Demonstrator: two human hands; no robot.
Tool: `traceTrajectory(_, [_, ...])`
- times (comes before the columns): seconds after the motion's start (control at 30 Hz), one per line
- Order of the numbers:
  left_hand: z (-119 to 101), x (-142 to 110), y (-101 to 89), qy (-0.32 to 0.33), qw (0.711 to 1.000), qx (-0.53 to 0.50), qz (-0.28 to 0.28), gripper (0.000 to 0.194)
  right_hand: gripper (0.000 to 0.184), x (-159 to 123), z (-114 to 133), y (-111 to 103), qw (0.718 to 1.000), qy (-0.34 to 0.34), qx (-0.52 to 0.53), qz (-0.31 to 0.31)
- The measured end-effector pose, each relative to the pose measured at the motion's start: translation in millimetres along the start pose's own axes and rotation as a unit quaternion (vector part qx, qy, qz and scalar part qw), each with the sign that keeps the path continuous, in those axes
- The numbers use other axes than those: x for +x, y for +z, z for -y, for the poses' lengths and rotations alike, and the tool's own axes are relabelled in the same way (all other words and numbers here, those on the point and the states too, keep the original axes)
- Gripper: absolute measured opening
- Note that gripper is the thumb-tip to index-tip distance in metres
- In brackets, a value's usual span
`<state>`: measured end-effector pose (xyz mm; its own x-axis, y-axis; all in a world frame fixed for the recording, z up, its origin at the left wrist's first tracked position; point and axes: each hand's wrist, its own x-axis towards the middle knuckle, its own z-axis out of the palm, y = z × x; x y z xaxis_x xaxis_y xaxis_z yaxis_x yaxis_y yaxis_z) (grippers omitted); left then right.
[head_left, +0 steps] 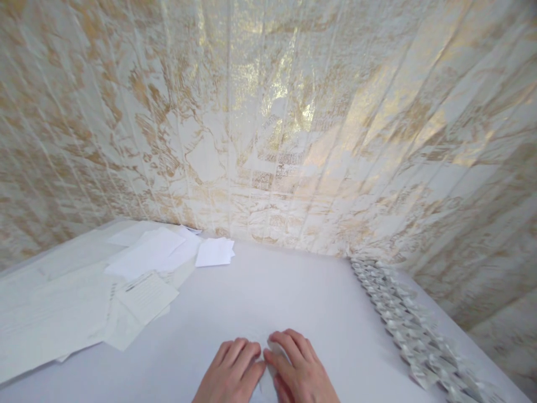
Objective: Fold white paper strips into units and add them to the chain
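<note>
My left hand (pixel 232 369) and my right hand (pixel 300 366) are close together at the near edge of the view, their fingers curled and bent down. A small piece of white paper (pixel 264 386), with crease lines on it, shows between them. The thumb and index finger of each hand press on this paper. It blends into the white tabletop, so its outline is hard to make out, and its lower part is cut off by the frame. Just beyond the fingertips lies bare tabletop (pixel 277 296).
Printed sheets (pixel 54 313) overlap on the left, with blank white sheets (pixel 146 252) farther back. A small stack of cut white paper (pixel 213 252) lies beside them. On the right, several folded paper pieces (pixel 403 324) stand in long rows. A gold-patterned curtain (pixel 268 140) hangs behind the table.
</note>
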<state>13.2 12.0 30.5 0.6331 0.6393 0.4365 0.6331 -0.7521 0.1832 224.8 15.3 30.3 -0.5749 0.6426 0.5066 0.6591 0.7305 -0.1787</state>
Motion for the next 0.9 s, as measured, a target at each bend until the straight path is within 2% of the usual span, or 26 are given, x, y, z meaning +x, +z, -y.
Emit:
traceTrajectory(0.1, [-0.7, 1.4, -5.4, -0.026, 1.0, 0.001, 0.012, 0.049, 0.039, -0.6, 1.3, -2.6, 0.998, 0.025, 0.052, 0.015])
traceTrajectory(0.17, [-1.2, 3.7, -9.8, -0.047, 0.998, -0.011, 0.03, 0.051, 0.036, -2.2, 2.1, 1.9, 0.996, 0.047, 0.074, 0.0])
traceTrajectory(0.23, [-2.3, 6.0, -13.1, -0.072, 0.996, -0.022, 0.051, 0.043, 0.034, -3.4, 3.7, 6.2, 0.995, 0.06, 0.081, -0.024])
traceTrajectory(0.33, [-3.8, 8.5, -15.7, -0.111, 0.991, -0.033, 0.069, 0.03, 0.037, -2.9, 6.4, 5.0, 0.991, 0.081, 0.107, 0.0])
traceTrajectory(0.5, [-0.8, 10.1, -17.2, -0.082, 0.994, -0.013, 0.068, 0.02, 0.036, -2.0, 4.8, -2.7, 0.986, 0.089, 0.137, 0.034])
traceTrajectory(0.63, [2.2, 10.7, -18.2, -0.066, 0.996, -0.007, 0.056, 0.012, 0.039, -1.9, 3.3, 0.7, 0.985, 0.097, 0.14, 0.034])
traceTrajectory(0.73, [2.2, 11.4, -18.7, -0.073, 0.996, -0.017, 0.049, 0.016, 0.034, 1.8, 4.8, 5.4, 0.985, 0.102, 0.14, 0.007])
traceTrajectory(0.8, [2.0, 12.0, -18.1, -0.083, 0.995, -0.03, 0.042, 0.017, 0.028, 5.1, 5.1, 7.6, 0.981, 0.13, 0.14, -0.018])
traceTrajectory(0.9, [3.0, 12.5, -15.5, -0.118, 0.99, -0.067, 0.032, 0.009, 0.025, 9.5, 4.2, 8.8, 0.975, 0.166, 0.149, -0.014])
